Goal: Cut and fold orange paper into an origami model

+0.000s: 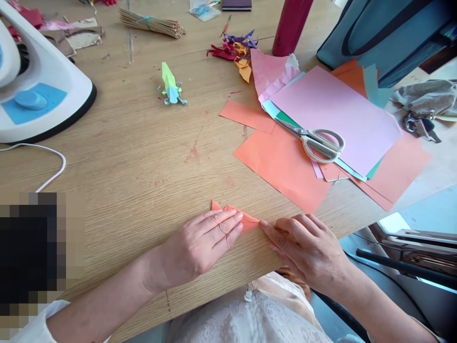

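A small folded piece of orange paper point(249, 222) with pointed corners lies on the wooden table near its front edge. My left hand point(203, 238) rests flat over its left part, fingers stretched out and pressing it down, so much of the folds is hidden. At the paper's right tip, my right hand point(303, 243) has curled fingers, with a fingertip touching the point in a pinch. Beyond the hands, a larger orange sheet point(282, 166) lies flat, and scissors point(323, 145) with pale handles rest closed across the stack of coloured paper.
A white and blue iron point(39, 100) stands at left with its cord. A green and blue origami figure point(171, 88) sits mid-table. Behind are a bundle of sticks point(152, 24), several folded paper figures point(243, 55), a dark red bottle point(291, 26) and a blue bag point(371, 38).
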